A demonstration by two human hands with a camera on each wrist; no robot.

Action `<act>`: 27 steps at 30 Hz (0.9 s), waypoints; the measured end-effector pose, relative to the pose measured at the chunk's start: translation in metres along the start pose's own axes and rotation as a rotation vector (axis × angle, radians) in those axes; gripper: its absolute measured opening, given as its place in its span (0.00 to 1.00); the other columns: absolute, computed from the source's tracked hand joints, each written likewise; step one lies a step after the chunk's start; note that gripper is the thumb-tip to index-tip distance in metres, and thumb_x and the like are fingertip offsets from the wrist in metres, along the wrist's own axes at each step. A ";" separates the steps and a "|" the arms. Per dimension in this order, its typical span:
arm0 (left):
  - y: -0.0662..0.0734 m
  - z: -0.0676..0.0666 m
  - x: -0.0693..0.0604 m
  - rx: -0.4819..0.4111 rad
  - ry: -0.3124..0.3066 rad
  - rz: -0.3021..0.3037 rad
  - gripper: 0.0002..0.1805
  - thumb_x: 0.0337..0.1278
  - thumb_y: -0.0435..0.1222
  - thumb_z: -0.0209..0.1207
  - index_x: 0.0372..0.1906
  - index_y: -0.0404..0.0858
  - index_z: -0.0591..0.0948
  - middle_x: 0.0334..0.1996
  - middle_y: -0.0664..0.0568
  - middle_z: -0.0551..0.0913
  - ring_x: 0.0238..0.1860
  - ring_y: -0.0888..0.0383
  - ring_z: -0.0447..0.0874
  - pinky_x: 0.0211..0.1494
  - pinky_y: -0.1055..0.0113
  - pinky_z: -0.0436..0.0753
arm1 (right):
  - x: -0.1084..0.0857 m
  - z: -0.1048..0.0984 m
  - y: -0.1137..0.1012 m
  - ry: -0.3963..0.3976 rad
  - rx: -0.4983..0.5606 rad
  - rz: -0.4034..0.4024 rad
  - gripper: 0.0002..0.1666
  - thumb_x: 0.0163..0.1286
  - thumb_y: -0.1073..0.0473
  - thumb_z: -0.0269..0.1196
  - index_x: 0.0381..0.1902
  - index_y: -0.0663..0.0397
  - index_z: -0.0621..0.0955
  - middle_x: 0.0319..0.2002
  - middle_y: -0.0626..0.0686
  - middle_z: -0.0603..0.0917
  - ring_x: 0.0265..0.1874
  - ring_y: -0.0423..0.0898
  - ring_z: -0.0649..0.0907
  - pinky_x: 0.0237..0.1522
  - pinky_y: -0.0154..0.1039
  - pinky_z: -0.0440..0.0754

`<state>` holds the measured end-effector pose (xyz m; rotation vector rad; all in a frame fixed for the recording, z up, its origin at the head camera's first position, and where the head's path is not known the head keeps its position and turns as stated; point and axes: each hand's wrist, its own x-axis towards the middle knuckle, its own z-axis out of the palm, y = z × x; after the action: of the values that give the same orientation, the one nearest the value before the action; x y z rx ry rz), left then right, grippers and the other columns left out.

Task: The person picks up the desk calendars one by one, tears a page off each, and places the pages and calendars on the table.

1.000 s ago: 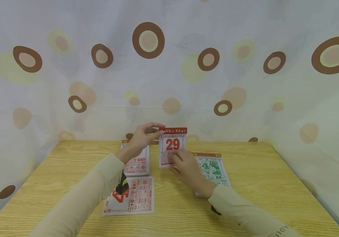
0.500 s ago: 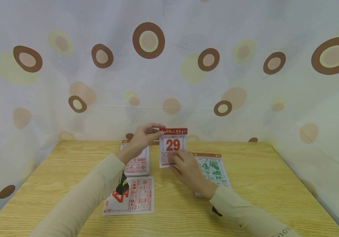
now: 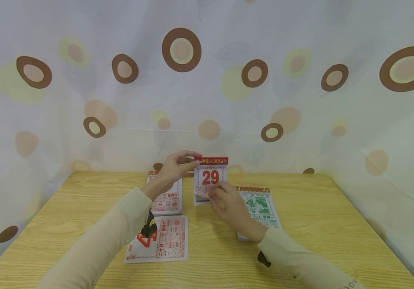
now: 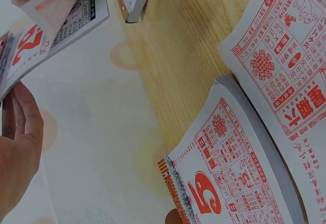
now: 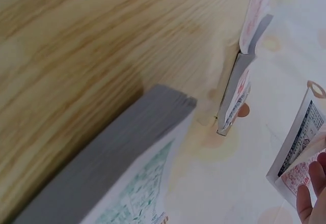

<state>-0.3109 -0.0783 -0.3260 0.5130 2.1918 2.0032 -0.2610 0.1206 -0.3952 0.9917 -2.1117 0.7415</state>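
A small tear-off calendar [image 3: 210,176] with a red top strip and a red 29 is held upright above the table. My left hand [image 3: 170,172] grips its top left corner, thumb in front. The fingers of my right hand [image 3: 232,204] pinch the lower part of its top sheet. That sheet [image 4: 53,7] is lifted and folded back in the left wrist view, showing a dark-printed page beneath. In the right wrist view the lifted sheet [image 5: 300,173] is beside the fingers of my right hand [image 5: 317,193].
On the wooden table [image 3: 207,257], a red-printed calendar pad [image 3: 168,200] lies left, with a loose red-printed sheet [image 3: 172,241] in front of it. A green-printed pad [image 3: 262,208] lies right, partly behind my right hand. A patterned cloth [image 3: 207,100] hangs behind.
The bottom of the calendar's top sheet has lifted, and a dark strip of the page beneath now shows. My right fingers have shifted slightly; my left hand has hardly moved.
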 end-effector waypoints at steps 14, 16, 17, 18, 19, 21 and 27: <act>-0.002 0.000 -0.001 -0.007 -0.002 0.000 0.18 0.59 0.36 0.56 0.54 0.40 0.75 0.50 0.43 0.77 0.47 0.52 0.80 0.50 0.60 0.81 | 0.001 -0.011 -0.003 0.108 0.177 0.185 0.07 0.56 0.69 0.62 0.33 0.56 0.77 0.32 0.50 0.80 0.32 0.41 0.77 0.33 0.38 0.78; -0.002 -0.001 -0.001 -0.013 -0.003 0.002 0.18 0.59 0.36 0.56 0.55 0.39 0.74 0.50 0.42 0.77 0.48 0.52 0.80 0.50 0.60 0.81 | 0.001 -0.012 -0.003 0.138 0.182 0.201 0.08 0.55 0.71 0.63 0.32 0.57 0.77 0.31 0.49 0.80 0.31 0.41 0.78 0.32 0.38 0.77; -0.002 -0.001 -0.001 -0.016 -0.004 0.003 0.18 0.60 0.36 0.56 0.55 0.38 0.74 0.51 0.42 0.77 0.48 0.52 0.80 0.50 0.60 0.81 | 0.001 -0.013 -0.003 0.153 0.182 0.208 0.08 0.54 0.71 0.63 0.33 0.57 0.77 0.30 0.50 0.81 0.30 0.41 0.78 0.32 0.38 0.77; -0.002 -0.001 -0.001 -0.019 -0.004 0.003 0.18 0.60 0.36 0.56 0.55 0.38 0.74 0.51 0.42 0.77 0.47 0.52 0.80 0.50 0.59 0.81 | 0.001 -0.014 -0.003 0.163 0.189 0.218 0.08 0.54 0.72 0.62 0.33 0.58 0.78 0.29 0.50 0.81 0.29 0.41 0.78 0.32 0.38 0.77; -0.002 -0.001 0.000 -0.022 -0.003 0.001 0.18 0.60 0.36 0.56 0.55 0.38 0.74 0.51 0.42 0.77 0.47 0.52 0.80 0.50 0.59 0.81 | 0.001 -0.015 -0.003 0.174 0.192 0.227 0.08 0.54 0.72 0.62 0.33 0.58 0.78 0.29 0.50 0.82 0.29 0.41 0.78 0.32 0.39 0.77; -0.003 -0.001 0.000 -0.023 0.000 -0.001 0.18 0.60 0.36 0.56 0.55 0.39 0.74 0.51 0.42 0.77 0.47 0.52 0.80 0.51 0.59 0.81 | 0.002 -0.017 -0.002 0.191 0.195 0.245 0.08 0.55 0.72 0.62 0.33 0.59 0.78 0.28 0.50 0.82 0.28 0.40 0.78 0.31 0.39 0.77; -0.004 -0.002 0.000 -0.010 0.015 -0.016 0.17 0.59 0.37 0.56 0.53 0.41 0.76 0.50 0.44 0.78 0.47 0.54 0.80 0.51 0.60 0.81 | 0.002 -0.021 -0.003 0.226 0.226 0.286 0.06 0.57 0.71 0.62 0.33 0.61 0.78 0.27 0.52 0.82 0.26 0.41 0.78 0.30 0.40 0.79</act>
<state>-0.3122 -0.0802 -0.3298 0.4794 2.1861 2.0163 -0.2523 0.1335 -0.3802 0.6852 -2.0212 1.1988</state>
